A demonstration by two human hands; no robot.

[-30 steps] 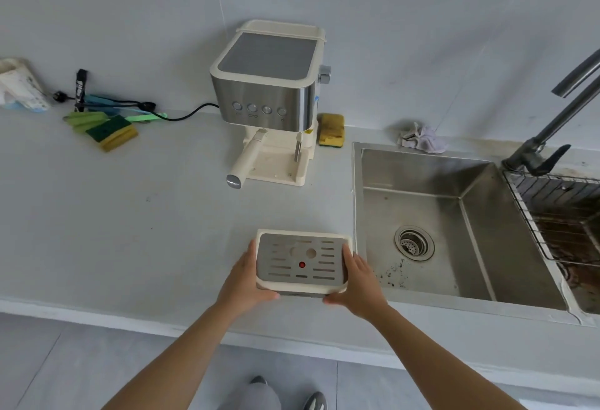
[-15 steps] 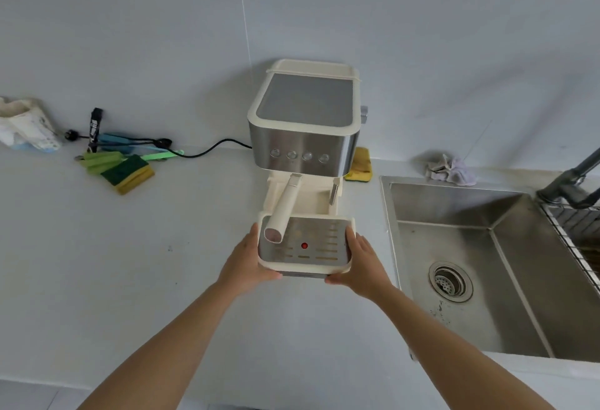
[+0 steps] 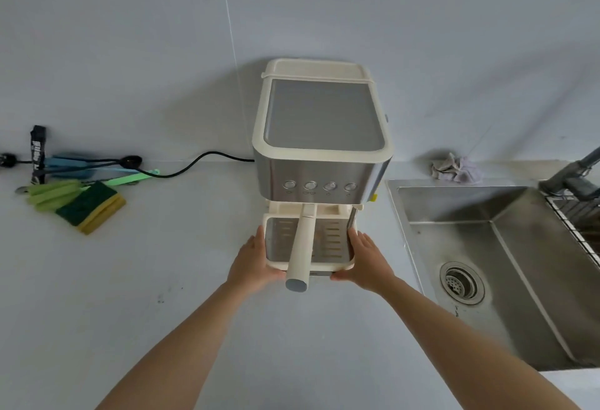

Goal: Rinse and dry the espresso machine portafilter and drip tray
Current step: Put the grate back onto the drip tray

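Drip tray [image 3: 336, 240] sits at the foot of the espresso machine [image 3: 321, 117], right under the portafilter handle [image 3: 302, 247], with its back edge at the base. To seat it well, I'd hold it level and square and push straight back with even pressure, low over the tabletop [image 3: 162, 279]. Grip: my left hand [image 3: 253, 261] and right hand [image 3: 367, 260] each clasp a side wall, fingers along the sides and thumbs hooked at the front corners.

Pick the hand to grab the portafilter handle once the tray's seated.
Left, probably. The left hand and right hand each grip a side of the drip tray, but the portafilter handle angles left of the tray's middle, its end nearer the left hand. The steam wand crowds the right side.
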